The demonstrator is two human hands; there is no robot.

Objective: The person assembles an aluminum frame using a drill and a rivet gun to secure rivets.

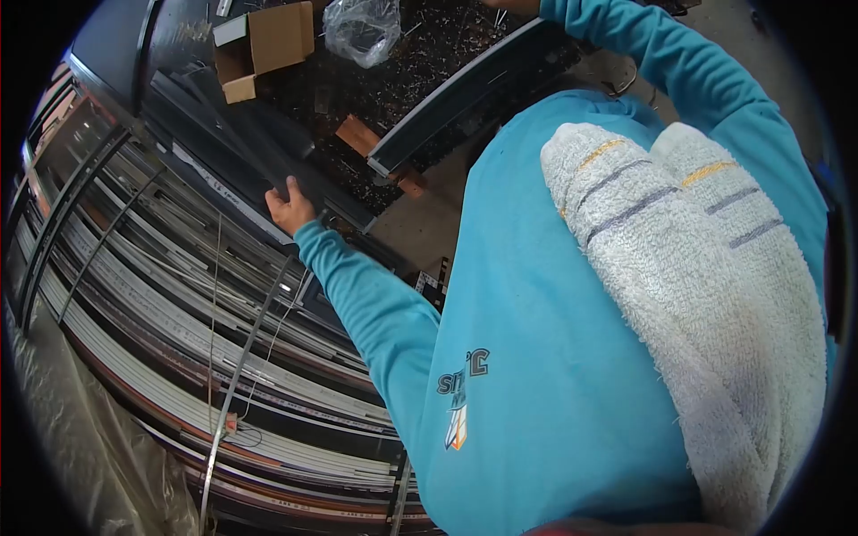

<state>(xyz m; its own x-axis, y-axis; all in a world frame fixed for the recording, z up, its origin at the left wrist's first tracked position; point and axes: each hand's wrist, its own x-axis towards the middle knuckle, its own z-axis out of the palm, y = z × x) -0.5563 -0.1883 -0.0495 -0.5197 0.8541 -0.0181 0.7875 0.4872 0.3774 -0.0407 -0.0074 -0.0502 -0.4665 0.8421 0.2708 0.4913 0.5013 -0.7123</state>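
My left hand (290, 211) is at the near edge of the workbench, beside long dark metal profiles (259, 147) lying there. Its thumb stands up apart from the forefinger, with nothing visible between them; the other fingers are partly hidden. Only a sliver of my right hand (511, 4) shows at the top edge, its fingers cut off. Near it, another long dark profile (474, 89) with a pale upper edge runs across the bench, its close end by a wooden block (359, 136).
An open cardboard box (281, 40) and a clear plastic bag (362, 31) sit on the bench among metal shavings. At left, a rack (223, 393) holds many stacked long profiles, with plastic sheeting (98, 447) below. A striped white towel (661, 259) hangs close to the camera.
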